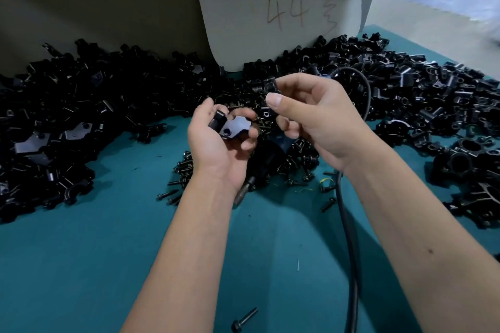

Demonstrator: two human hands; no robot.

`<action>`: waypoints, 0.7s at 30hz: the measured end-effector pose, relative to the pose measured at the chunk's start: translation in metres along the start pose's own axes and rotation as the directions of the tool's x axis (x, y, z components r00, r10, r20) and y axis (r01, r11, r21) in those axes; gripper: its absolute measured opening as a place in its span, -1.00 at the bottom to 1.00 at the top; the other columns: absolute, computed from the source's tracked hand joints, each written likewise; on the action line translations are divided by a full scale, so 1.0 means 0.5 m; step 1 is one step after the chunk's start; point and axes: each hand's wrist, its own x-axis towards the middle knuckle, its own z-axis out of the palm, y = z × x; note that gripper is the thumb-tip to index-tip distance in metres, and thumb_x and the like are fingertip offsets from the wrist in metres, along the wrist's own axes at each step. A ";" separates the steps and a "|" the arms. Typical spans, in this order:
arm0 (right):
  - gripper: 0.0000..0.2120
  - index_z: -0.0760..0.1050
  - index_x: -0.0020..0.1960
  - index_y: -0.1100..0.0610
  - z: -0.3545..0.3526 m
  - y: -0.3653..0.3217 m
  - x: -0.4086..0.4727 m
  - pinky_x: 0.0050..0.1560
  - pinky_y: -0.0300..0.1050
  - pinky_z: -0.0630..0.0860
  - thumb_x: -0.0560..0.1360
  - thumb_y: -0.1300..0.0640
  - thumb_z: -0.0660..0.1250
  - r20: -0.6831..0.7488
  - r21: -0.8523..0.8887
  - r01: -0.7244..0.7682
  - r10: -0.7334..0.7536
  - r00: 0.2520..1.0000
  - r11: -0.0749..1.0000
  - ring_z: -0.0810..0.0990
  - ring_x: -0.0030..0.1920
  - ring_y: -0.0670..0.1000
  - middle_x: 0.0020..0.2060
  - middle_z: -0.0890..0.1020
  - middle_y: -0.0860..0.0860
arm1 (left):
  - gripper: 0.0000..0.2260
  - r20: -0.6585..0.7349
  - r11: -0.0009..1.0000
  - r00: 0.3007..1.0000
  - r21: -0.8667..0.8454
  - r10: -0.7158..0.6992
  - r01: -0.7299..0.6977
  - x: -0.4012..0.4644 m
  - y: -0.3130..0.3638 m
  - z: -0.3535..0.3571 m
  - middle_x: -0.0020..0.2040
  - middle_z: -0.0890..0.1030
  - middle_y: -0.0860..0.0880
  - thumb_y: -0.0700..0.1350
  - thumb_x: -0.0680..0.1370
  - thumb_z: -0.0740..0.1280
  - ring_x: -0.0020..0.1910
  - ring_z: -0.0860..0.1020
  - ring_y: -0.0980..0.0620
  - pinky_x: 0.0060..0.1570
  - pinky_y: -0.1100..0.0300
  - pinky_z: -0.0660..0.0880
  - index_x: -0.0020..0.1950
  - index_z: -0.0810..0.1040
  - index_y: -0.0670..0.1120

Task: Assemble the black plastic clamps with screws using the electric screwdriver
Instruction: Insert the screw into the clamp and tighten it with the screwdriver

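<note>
My left hand (216, 146) cups a flat black clamp plate (233, 127) with a round hole, palm up, above the table's middle. My right hand (311, 113) is just to its right, thumb and fingers pinching a small black clamp piece (269, 85). The two parts are close but apart. Under my hands lies the electric screwdriver (266, 162), black-bodied, its metal bit (243, 192) pointing toward me. Loose dark screws (186, 167) are heaped around it.
Black clamp parts are piled at the left (67, 121) and at the right (422, 89) on the teal table (94, 265). A black cable (349, 238) runs down along my right forearm. A cardboard sheet marked 44 (281, 11) stands behind. One screw (243, 320) lies near the front.
</note>
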 end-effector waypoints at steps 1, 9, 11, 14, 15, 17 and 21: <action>-0.87 0.63 0.02 0.12 -0.001 0.000 0.000 -0.45 -0.24 0.38 0.51 0.23 0.52 -0.006 0.012 -0.004 0.004 1.000 1.000 0.51 -0.39 -0.02 -0.24 0.62 0.02 | -0.55 0.034 0.997 0.997 -0.038 -0.068 0.069 0.000 0.002 -0.003 -0.34 0.57 -0.12 0.18 0.71 0.10 -0.54 0.42 -0.01 -0.65 0.30 0.21 -0.24 0.43 -0.08; -0.68 0.61 0.25 0.13 -0.008 -0.004 0.002 -0.46 -0.25 0.34 0.51 0.14 0.49 0.072 0.024 0.028 -0.030 0.997 0.999 0.46 -0.43 -0.03 -0.19 0.61 0.08 | -0.29 0.085 0.977 0.973 0.011 -0.214 0.214 0.005 -0.001 -0.009 -0.31 0.58 -0.15 0.53 0.57 -0.01 -0.56 0.43 -0.02 -0.71 0.33 0.15 -0.16 0.45 -0.10; -0.68 0.61 0.23 0.15 -0.007 -0.002 0.003 -0.46 -0.25 0.35 0.50 0.14 0.50 0.072 0.025 0.032 -0.033 0.997 0.999 0.47 -0.43 -0.03 -0.20 0.63 0.08 | -0.28 0.091 0.983 0.979 0.032 -0.185 0.183 0.008 -0.001 -0.012 -0.26 0.61 -0.18 0.53 0.57 -0.01 -0.50 0.48 -0.06 -0.66 0.33 0.15 -0.16 0.47 -0.12; -0.74 0.64 0.15 0.13 -0.007 0.001 0.003 -0.45 -0.25 0.36 0.48 0.15 0.53 0.067 0.038 0.038 -0.041 0.997 0.999 0.50 -0.42 -0.02 -0.20 0.69 0.08 | -0.27 0.123 0.992 0.986 0.069 -0.116 0.109 0.014 0.002 -0.018 -0.18 0.62 -0.17 0.51 0.58 0.00 -0.38 0.51 -0.09 -0.53 0.26 0.13 -0.11 0.54 -0.14; -0.76 0.66 0.12 0.11 -0.008 0.001 0.003 -0.45 -0.25 0.37 0.46 0.16 0.54 0.056 0.024 0.048 -0.049 0.997 0.999 0.50 -0.40 -0.01 -0.18 0.69 0.07 | -0.27 0.126 0.992 0.987 0.085 -0.104 0.094 0.014 0.005 -0.018 -0.18 0.61 -0.15 0.51 0.58 0.02 -0.34 0.51 -0.09 -0.48 0.22 0.16 -0.08 0.56 -0.14; -0.77 0.69 0.07 0.08 -0.011 0.003 0.003 -0.43 -0.23 0.39 0.43 0.19 0.58 0.030 -0.019 0.068 -0.067 0.997 0.998 0.52 -0.37 0.01 -0.18 0.68 0.01 | -0.33 0.125 0.990 0.987 0.112 -0.102 0.088 0.012 0.012 -0.017 -0.20 0.56 -0.10 0.49 0.56 0.13 -0.30 0.47 -0.05 -0.35 0.15 0.24 -0.05 0.55 -0.13; -0.73 0.71 0.01 -0.01 -0.015 0.008 0.003 -0.35 -0.20 0.48 0.36 0.23 0.60 -0.010 -0.098 0.101 -0.102 0.995 0.990 0.57 -0.25 -0.03 -0.16 0.69 -0.06 | -0.78 0.167 0.996 0.982 0.021 -0.085 0.082 0.006 0.020 -0.017 -0.17 0.50 -0.06 -0.08 0.55 0.48 -0.23 0.43 0.06 -0.25 0.20 0.31 0.03 0.49 -0.13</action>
